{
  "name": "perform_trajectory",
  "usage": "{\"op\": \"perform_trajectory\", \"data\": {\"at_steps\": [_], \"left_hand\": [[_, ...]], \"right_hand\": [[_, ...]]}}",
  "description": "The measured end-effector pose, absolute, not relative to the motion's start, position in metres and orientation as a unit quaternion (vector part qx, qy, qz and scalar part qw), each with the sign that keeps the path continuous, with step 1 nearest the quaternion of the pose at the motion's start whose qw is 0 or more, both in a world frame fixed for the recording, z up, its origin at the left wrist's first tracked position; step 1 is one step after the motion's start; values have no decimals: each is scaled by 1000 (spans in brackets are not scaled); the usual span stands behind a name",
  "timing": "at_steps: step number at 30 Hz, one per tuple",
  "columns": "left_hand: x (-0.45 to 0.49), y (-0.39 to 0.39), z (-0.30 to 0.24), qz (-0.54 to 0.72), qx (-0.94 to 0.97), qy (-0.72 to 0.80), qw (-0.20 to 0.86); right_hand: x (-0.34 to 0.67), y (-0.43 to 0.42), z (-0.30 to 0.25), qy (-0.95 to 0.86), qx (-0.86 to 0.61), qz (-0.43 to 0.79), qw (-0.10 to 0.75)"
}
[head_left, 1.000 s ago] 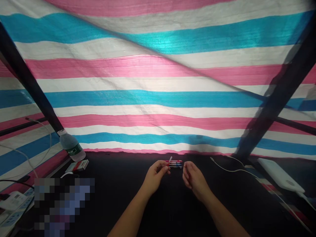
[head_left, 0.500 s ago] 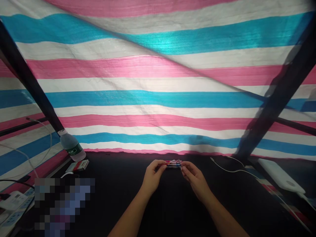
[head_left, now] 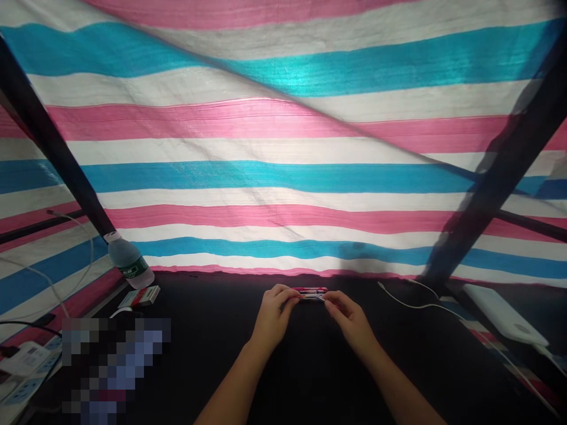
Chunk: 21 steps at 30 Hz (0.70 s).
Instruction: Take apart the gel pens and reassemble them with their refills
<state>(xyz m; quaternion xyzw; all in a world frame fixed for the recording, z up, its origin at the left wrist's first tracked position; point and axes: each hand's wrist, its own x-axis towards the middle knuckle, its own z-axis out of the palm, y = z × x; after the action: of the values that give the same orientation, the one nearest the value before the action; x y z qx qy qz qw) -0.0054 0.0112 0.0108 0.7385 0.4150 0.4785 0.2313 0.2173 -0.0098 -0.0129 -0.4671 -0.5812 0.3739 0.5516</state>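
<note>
Several slim pens [head_left: 312, 290], red, white and dark, lie side by side, lengthwise from left to right, near the far edge of the black table. My left hand [head_left: 273, 316] is closed in a pinch at their left ends. On the other side my right hand [head_left: 349, 321] pinches the right end of the pen nearest me. Fingertips cover both ends of that nearest pen, so its full length is hidden. The red pen at the back shows past my right fingers, free of them.
At the back left a clear bottle [head_left: 130, 260] with a green label leans near a small box [head_left: 140, 296]. A power strip [head_left: 31, 383] is at the left edge. On the right are a white power bank [head_left: 505, 316] and a white cable [head_left: 420, 306]. Striped sheeting [head_left: 283, 177] hangs behind.
My right fingers have shifted slightly down, toward me, uncovering the right end of the back red pen. My left hand has moved a little to the left.
</note>
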Motion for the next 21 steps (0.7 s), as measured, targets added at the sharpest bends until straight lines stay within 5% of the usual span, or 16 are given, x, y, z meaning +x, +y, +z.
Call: {"op": "perform_trajectory", "data": {"at_steps": [11,21], "left_hand": [[-5,8,10,406,813,371,189],[-4,7,6,387,844,329,169]], "right_hand": [[212,-13,-12,-696,-439,285,492],[210,-14,-11,-670,-481,367,430]]}}
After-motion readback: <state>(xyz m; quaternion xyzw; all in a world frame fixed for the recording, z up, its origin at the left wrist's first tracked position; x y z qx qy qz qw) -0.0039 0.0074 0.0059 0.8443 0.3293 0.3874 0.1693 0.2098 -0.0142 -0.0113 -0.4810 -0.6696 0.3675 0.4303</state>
